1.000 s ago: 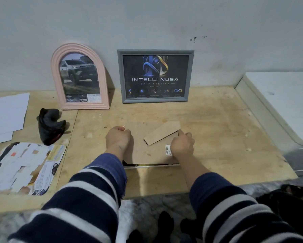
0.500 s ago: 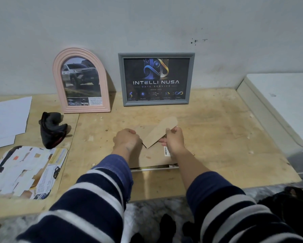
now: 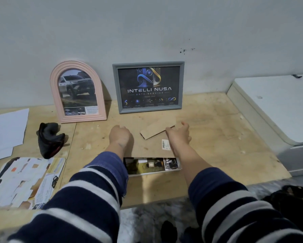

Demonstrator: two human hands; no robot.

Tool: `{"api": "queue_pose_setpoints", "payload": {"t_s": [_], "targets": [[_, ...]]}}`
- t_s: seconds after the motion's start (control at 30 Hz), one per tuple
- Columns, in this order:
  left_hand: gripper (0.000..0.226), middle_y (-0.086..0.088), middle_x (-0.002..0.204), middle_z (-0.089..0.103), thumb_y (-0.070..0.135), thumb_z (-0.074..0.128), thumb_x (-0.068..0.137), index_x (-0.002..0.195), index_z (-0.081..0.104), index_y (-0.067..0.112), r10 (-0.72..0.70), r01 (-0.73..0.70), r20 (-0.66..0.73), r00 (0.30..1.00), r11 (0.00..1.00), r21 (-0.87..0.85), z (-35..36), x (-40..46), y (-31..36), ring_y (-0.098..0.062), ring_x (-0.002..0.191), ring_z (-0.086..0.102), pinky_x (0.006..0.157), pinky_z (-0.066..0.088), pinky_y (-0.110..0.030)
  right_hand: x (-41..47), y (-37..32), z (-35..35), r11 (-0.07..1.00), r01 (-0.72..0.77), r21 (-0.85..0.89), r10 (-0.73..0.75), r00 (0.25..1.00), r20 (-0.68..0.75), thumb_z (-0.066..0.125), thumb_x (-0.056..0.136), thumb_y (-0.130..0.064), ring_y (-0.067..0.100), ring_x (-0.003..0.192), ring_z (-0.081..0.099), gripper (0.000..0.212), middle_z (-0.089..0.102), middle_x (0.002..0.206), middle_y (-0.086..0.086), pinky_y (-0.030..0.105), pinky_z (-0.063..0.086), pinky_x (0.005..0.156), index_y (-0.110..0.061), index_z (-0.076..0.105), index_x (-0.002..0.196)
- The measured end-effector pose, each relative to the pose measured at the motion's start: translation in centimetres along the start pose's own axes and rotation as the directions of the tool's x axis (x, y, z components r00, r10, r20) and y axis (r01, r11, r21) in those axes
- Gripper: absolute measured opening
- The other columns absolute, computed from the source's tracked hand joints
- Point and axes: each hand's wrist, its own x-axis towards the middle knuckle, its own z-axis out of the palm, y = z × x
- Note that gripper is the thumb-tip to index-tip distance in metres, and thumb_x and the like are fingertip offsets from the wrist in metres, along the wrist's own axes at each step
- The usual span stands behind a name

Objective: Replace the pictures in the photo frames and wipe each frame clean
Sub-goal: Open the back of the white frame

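Note:
A photo frame point(image 3: 156, 173) lies face down on the wooden table point(image 3: 217, 137) in front of me. Its brown backing board point(image 3: 149, 148), with a raised stand flap point(image 3: 157, 128) and a barcode sticker point(image 3: 165, 144), is slid away from me. A strip of the picture point(image 3: 147, 165) shows at the near edge. My left hand point(image 3: 120, 135) is curled on the board's far left part. My right hand point(image 3: 179, 134) grips its far right edge beside the flap. A pink arched frame point(image 3: 101, 102) with a car photo and a grey frame point(image 3: 115, 88) with a dark poster lean against the wall.
A black cloth point(image 3: 49, 139) lies left of my hands. White paper sheets point(image 3: 6, 128) and a printed page covered with white scraps point(image 3: 24, 179) are at the left. A white appliance point(image 3: 278, 106) borders the table on the right.
Both hands have moved away from me with the backing board. More of the picture is uncovered at the frame's near edge. The right hand has shifted to the right of the flap.

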Motion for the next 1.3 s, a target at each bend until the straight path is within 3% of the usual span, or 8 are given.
{"api": "queue_pose_setpoints", "payload": {"t_s": [0.07,0.17,0.27,0.47,0.67,0.8,1.07,1.3], "targets": [[0.036,-0.022,0.129,0.057,0.013,0.038,0.100,0.128,0.054,-0.002,0.013,-0.013,0.012,1.000,1.000,-0.020,0.5,-0.3,1.1,-0.038,0.119,0.053,0.095,0.044,-0.039,0.4,-0.1,-2.0,0.997,-0.035,-0.065,0.036,0.999,0.013,0.067,0.081,-0.037,0.032,0.133,0.031,0.081,0.035,0.147,0.007,0.047,0.029,0.111,-0.028,0.020,0.147],[0.039,-0.017,0.135,0.054,0.016,0.037,0.101,0.135,0.051,0.002,-0.036,0.041,0.053,0.998,0.994,-0.098,2.3,-1.3,3.2,-0.036,0.126,0.048,0.105,0.038,-0.039,1.7,0.7,-5.0,0.995,-0.037,-0.090,0.036,0.999,-0.013,0.062,0.085,-0.039,0.030,0.126,0.043,0.063,0.045,0.139,0.009,0.041,0.038,0.104,-0.023,0.037,0.140],[0.038,-0.014,0.136,0.054,0.018,0.036,0.102,0.133,0.051,0.003,-0.024,0.047,0.133,0.991,0.983,-0.176,5.4,-2.8,5.1,-0.033,0.125,0.050,0.103,0.040,-0.038,2.9,1.7,-8.2,0.998,-0.032,-0.057,0.028,0.998,-0.061,0.054,0.089,-0.028,0.026,0.113,0.057,0.042,0.056,0.131,0.008,0.024,0.042,0.081,-0.017,0.055,0.130],[0.040,-0.016,0.135,0.048,0.025,0.040,0.101,0.136,0.033,0.007,0.007,0.049,0.250,0.968,0.975,-0.217,12.9,-6.7,7.3,-0.035,0.121,0.049,0.105,0.037,-0.041,5.6,4.6,-14.9,0.990,-0.121,0.073,0.132,0.977,-0.168,0.050,0.089,-0.014,0.023,0.109,0.058,0.045,0.061,0.127,0.005,0.022,0.039,0.077,-0.017,0.054,0.133],[0.048,-0.011,0.147,0.026,0.032,0.042,0.100,0.143,0.034,0.011,0.098,-0.111,0.284,0.954,0.993,0.032,19.0,-8.1,7.9,-0.036,0.128,0.041,0.110,0.034,-0.047,8.5,7.7,-17.5,0.985,-0.159,0.065,0.169,0.961,-0.217,0.051,0.082,-0.015,0.028,0.125,0.047,0.048,0.057,0.131,0.005,0.039,0.045,0.103,-0.023,0.056,0.129],[0.054,-0.014,0.147,0.024,0.039,0.039,0.100,0.144,0.035,0.009,0.110,-0.182,0.337,0.935,0.965,0.188,20.9,-8.1,8.2,-0.036,0.133,0.032,0.110,0.029,-0.045,10.1,8.4,-17.6,0.991,-0.131,0.034,0.135,0.967,-0.216,0.051,0.080,-0.016,0.029,0.122,0.048,0.047,0.057,0.129,0.006,0.044,0.043,0.102,-0.024,0.057,0.126],[0.061,-0.015,0.147,0.039,0.036,0.048,0.095,0.148,0.030,0.013,0.129,-0.221,0.421,0.898,0.959,0.176,20.1,-7.0,8.0,-0.040,0.132,0.038,0.109,0.033,-0.048,10.5,7.9,-17.2,0.975,-0.064,-0.211,0.023,0.981,-0.193,0.051,0.082,-0.017,0.023,0.128,0.037,0.056,0.053,0.137,-0.006,0.035,0.034,0.103,-0.031,0.047,0.137],[0.048,-0.014,0.145,0.040,0.024,0.047,0.095,0.142,0.041,0.015,0.209,-0.296,0.315,0.926,0.920,0.258,13.9,-5.6,6.1,-0.035,0.132,0.036,0.107,0.030,-0.037,6.3,5.8,-12.6,0.910,0.100,-0.403,-0.136,0.989,-0.061,0.054,0.082,-0.018,0.025,0.131,0.033,0.059,0.048,0.139,0.001,0.038,0.032,0.108,-0.027,0.043,0.139]]}}
